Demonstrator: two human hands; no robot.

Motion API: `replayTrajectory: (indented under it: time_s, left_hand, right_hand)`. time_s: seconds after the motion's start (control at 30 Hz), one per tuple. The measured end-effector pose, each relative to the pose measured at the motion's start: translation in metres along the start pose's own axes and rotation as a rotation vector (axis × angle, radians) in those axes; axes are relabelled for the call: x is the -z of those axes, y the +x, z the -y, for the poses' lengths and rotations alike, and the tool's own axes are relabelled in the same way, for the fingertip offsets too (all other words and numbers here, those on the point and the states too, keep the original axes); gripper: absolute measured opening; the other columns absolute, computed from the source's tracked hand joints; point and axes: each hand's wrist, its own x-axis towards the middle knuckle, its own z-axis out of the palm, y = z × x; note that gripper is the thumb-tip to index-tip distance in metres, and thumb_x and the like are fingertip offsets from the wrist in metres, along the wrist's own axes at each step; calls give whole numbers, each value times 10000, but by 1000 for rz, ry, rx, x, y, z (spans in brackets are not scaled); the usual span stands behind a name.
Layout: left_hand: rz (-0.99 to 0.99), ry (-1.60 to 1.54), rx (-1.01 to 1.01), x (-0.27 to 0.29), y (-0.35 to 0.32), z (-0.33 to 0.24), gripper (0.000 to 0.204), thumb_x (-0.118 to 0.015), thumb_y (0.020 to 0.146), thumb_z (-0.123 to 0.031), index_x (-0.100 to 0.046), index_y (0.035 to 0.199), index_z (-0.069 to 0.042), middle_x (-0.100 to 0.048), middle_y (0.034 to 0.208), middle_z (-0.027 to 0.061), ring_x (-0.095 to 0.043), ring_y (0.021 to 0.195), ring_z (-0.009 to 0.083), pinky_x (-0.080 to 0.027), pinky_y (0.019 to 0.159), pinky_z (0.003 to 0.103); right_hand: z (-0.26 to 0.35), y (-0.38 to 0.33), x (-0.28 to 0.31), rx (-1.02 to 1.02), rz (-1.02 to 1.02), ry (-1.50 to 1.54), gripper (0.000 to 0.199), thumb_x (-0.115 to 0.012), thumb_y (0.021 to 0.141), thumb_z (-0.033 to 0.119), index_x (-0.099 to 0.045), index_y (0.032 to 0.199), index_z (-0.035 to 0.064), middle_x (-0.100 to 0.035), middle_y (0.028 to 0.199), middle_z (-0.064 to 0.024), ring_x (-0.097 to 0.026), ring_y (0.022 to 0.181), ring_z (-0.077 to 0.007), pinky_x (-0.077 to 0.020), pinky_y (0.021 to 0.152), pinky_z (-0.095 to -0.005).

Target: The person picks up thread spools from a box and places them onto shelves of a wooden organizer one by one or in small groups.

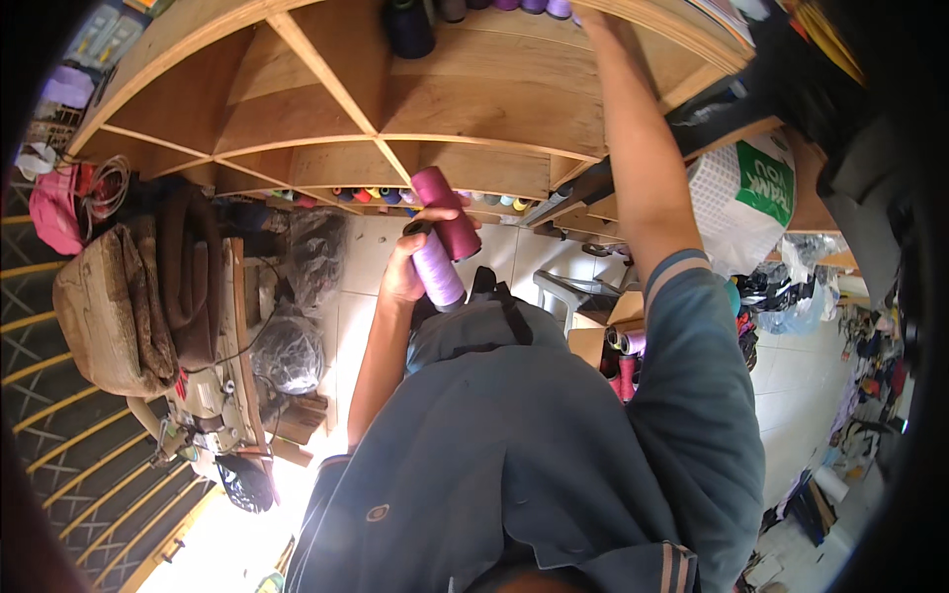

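Two large thread spools are in my left hand [399, 275], in front of my body. The lilac spool [437, 269] tilts nearest to me, and the maroon spool [445, 215] leans just beyond it, with my fingers wrapped round them. My right arm stretches up to the wooden shelf [474, 94]. At the top edge, my right hand [591, 14] is beside a row of purple spools [533, 5]; its fingers are cut off from view. A dark spool [408, 30] stands further left in the same compartment.
Lower shelf compartments hold several coloured spools [371, 195]. A cardboard box [590, 346] with more spools lies below my right arm, near a grey stool [554, 292]. Brown folded fabric [119, 306] and a sewing machine [206, 400] are at left; a white plastic bag [727, 208] hangs at right.
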Motion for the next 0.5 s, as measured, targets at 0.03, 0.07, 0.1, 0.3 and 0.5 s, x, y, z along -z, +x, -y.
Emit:
replayTrajectory:
  time_s: [0.03, 0.07, 0.1, 0.3, 0.5]
  left_hand:
    - [-2, 8, 12, 0, 3, -1, 572, -630, 752, -423, -590, 1172, -37, -434, 1316, 191, -533, 1128, 361, -441, 962, 462]
    - [-10, 3, 31, -1, 7, -2, 581, -644, 739, -411, -589, 1166, -21, -440, 1316, 180, -534, 1138, 362, -438, 966, 461]
    - [-17, -19, 53, -1, 10, -3, 588, -658, 726, -398, -587, 1162, -11, -448, 1314, 174, -536, 1145, 358, -440, 967, 457]
    - [19, 23, 69, 6, 24, -12, 544, -661, 724, -379, -619, 1111, 0, -471, 1292, 178, -569, 1107, 339, -447, 963, 445]
    - [60, 24, 103, 15, 29, -25, 532, -659, 729, -379, -625, 1103, -3, -482, 1281, 174, -574, 1102, 333, -446, 963, 437]
  right_hand:
    - [-4, 1, -4, -5, 17, -24, 438, -708, 792, 292, -570, 1093, 5, -654, 997, -178, -632, 890, -348, -490, 797, -437]
    - [-4, 4, -5, -5, 24, -33, 439, -706, 794, 296, -570, 1094, 6, -653, 998, -178, -632, 891, -348, -491, 796, -437]
    - [-1, 8, -9, 3, 24, -33, 440, -704, 796, 299, -570, 1096, 7, -653, 998, -178, -631, 893, -347, -491, 796, -437]
    - [-11, 12, -10, -11, 29, -66, 444, -692, 806, 320, -571, 1104, 14, -649, 1001, -178, -629, 900, -345, -494, 795, -437]
    - [-20, 15, -8, -38, 9, -79, 450, -680, 816, 340, -572, 1113, 20, -645, 1003, -178, -628, 907, -343, -497, 794, -438]
